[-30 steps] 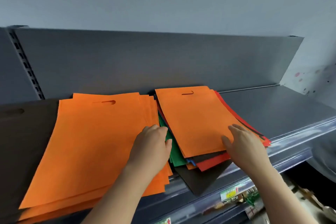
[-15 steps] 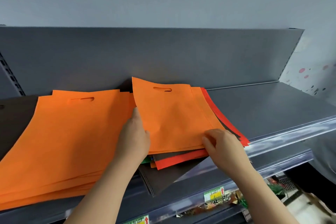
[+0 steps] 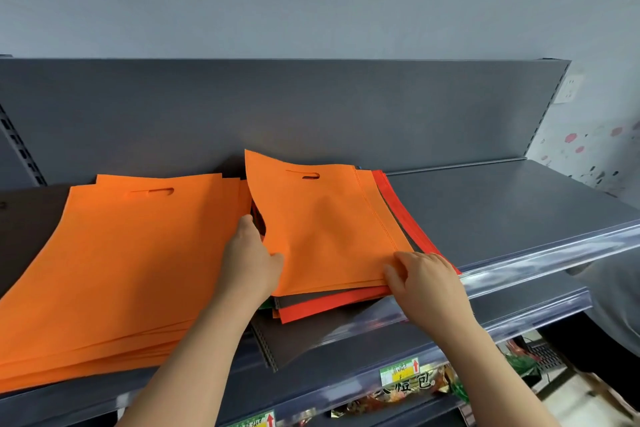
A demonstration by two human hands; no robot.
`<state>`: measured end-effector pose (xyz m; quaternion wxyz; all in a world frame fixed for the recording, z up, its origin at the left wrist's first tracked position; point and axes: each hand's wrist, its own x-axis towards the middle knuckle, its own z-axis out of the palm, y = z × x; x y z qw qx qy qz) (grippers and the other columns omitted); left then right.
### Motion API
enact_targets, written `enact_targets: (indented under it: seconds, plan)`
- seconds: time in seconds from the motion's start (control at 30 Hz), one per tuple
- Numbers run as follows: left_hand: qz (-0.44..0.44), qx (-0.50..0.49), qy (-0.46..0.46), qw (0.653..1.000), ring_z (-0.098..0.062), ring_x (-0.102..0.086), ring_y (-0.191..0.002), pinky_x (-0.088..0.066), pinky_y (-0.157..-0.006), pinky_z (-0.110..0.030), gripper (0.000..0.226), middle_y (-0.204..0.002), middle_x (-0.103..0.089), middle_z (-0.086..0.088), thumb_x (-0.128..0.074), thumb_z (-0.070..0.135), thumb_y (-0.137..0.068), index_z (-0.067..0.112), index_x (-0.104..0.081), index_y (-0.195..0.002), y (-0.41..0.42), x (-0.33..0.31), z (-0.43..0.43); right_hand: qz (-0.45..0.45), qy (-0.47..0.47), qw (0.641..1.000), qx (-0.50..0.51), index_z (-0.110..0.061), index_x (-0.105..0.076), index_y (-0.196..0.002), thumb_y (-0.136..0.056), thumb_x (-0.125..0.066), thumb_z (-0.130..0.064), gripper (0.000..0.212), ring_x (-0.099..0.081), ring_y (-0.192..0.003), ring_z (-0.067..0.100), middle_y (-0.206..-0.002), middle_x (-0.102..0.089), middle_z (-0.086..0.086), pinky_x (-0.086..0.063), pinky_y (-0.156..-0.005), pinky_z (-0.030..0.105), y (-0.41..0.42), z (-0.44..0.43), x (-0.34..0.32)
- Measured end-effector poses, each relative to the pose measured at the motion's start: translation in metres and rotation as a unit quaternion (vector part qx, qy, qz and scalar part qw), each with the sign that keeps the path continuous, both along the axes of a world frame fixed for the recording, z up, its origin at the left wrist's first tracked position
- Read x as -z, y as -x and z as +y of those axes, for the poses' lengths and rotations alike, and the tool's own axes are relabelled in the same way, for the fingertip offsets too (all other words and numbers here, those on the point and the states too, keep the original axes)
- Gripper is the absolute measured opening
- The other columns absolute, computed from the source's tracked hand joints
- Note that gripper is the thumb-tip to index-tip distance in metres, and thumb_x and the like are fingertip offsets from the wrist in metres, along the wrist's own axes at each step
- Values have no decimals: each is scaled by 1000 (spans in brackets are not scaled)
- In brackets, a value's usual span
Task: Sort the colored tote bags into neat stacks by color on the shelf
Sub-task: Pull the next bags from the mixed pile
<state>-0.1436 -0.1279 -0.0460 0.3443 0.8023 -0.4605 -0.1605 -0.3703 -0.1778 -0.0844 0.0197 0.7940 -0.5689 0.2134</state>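
Note:
A stack of orange tote bags lies on the left of the grey shelf. To its right sits a mixed pile with an orange bag on top, red bags and dark bags beneath. My left hand grips the top orange bag's left edge, fingers tucked under it, lifting that side. My right hand pinches the same bag's lower right corner. A sliver of green shows under the pile by my left wrist.
A dark brown bag lies at the far left under the orange stack. The shelf's clear plastic front rail runs along the edge. Packaged goods and price tags sit on the shelf below. A wall socket is at right.
The top orange bag's left side has risen off the mixed pile, held by both hands. One second ago both hands lay flat on the stacks. The view shifted slightly right.

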Motion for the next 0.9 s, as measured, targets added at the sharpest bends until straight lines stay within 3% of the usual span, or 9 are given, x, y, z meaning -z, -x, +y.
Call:
enact_targets:
  seconds: [0.13,0.3,0.47,0.53,0.63,0.7,0.83,0.9]
  plan:
    - [-22,52,-22,998,-22,-53,-89,-44,-75,-32,24,-110,-59,-6,-61,14,-87,8,-54,-109,1,1,-5,-1,2,1000,5,-18,-50,-67,-93,-45,-32,30,-47,-66,17,-66,-51,-6,-30,-70,25,-1,1,-1]
    - [31,48,102,993,-21,-57,-96,-43,-77,-29,23,-107,-60,0,-60,10,-88,17,-53,-109,-3,-9,1,-47,-27,998,11,-16,-50,-73,-91,-49,-35,27,-50,-72,20,-72,-53,-4,-32,-68,28,-1,1,-3]
    - [55,40,214,975,-11,-56,-86,-39,-75,-25,27,-96,-60,11,-62,9,-87,27,-52,-104,-20,-29,22,-117,-53,991,26,-17,-44,-76,-94,-40,-41,31,-53,-73,26,-73,-53,-2,-40,-69,38,-15,5,-13]
    - [72,39,240,967,-5,-56,-84,-40,-75,-24,28,-94,-59,15,-62,11,-88,31,-51,-104,-30,-35,31,-173,-97,980,21,-16,-50,-87,-94,-37,-44,31,-57,-79,28,-80,-60,0,-45,-73,40,-29,10,-23]
    - [68,25,248,966,1,-54,-84,-40,-70,-16,30,-96,-56,18,-62,14,-89,32,-50,-109,-55,-39,49,-260,-121,958,13,-13,-50,-126,-94,-48,-35,39,-56,-107,26,-115,-62,4,-42,-87,35,-57,19,-36]
    - [59,15,238,969,-4,-55,-87,-41,-72,-17,30,-98,-58,15,-62,14,-89,28,-52,-113,-69,-37,57,-275,-101,956,10,-13,-45,-135,-92,-55,-25,46,-53,-115,22,-126,-58,4,-40,-91,30,-70,26,-41]
    - [35,-26,207,977,-14,-59,-90,-43,-74,-28,24,-98,-62,7,-65,13,-86,23,-55,-106,-112,-33,81,-273,-100,956,-35,-17,-48,-133,-90,-56,-12,44,-54,-98,15,-110,-62,-1,-35,-77,20,-115,45,-43]
    - [18,-45,190,980,-17,-59,-88,-42,-73,-29,21,-95,-62,6,-66,14,-85,21,-56,-102,-133,-31,94,-266,-103,957,-56,-18,-48,-133,-90,-55,-10,45,-55,-101,16,-114,-62,-1,-36,-78,20,-137,54,-43]
